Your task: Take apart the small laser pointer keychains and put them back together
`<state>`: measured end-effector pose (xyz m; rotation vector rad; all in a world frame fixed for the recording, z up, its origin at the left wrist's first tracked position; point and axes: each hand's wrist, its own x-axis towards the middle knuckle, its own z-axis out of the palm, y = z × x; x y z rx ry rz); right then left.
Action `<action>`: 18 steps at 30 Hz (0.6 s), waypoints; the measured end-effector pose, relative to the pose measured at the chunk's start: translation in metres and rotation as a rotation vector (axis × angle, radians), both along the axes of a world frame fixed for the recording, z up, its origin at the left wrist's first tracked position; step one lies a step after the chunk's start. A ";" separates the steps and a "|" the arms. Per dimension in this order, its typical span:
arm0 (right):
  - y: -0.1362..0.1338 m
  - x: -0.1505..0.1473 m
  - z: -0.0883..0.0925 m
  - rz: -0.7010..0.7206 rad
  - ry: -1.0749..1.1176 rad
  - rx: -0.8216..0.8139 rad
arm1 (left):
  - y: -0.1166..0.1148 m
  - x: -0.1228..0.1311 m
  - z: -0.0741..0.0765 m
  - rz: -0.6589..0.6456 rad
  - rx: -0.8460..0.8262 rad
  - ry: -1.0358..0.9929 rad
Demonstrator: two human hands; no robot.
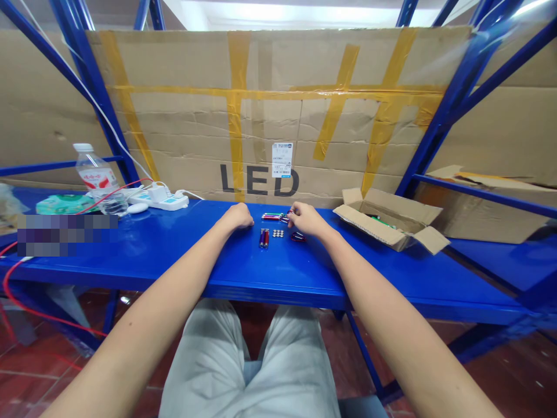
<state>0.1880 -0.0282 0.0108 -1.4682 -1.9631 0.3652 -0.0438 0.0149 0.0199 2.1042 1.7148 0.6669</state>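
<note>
My left hand (238,216) rests on the blue tabletop with its fingers curled inward; anything inside them is hidden. To its right my right hand (307,219) is closed in a pinch at the right end of several slim coloured metal tubes (272,216), which lie sideways. What the fingertips grip is too small to make out. Two more tubes, one purple (261,238) and one red (267,238), lie side by side nearer me. Several small silver button-like pieces (278,233) sit in rows beside them. A dark red looped item (298,237) lies below my right hand.
An open cardboard box (369,223) with green items inside stands right. On the left are a water bottle (98,180), a white power strip (167,199), a green packet (65,204) and red cable. A large cardboard sheet (191,128) walls off the back between blue posts.
</note>
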 end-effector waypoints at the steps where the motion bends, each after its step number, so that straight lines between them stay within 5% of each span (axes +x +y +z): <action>1: 0.000 0.000 0.000 0.002 -0.002 0.000 | -0.004 0.002 0.004 0.046 -0.049 0.076; 6: 0.002 0.002 -0.002 0.022 -0.007 -0.011 | -0.021 0.007 0.018 0.045 -0.215 0.092; 18: -0.002 0.000 0.000 0.034 -0.045 -0.036 | -0.035 0.014 0.022 -0.038 -0.428 -0.088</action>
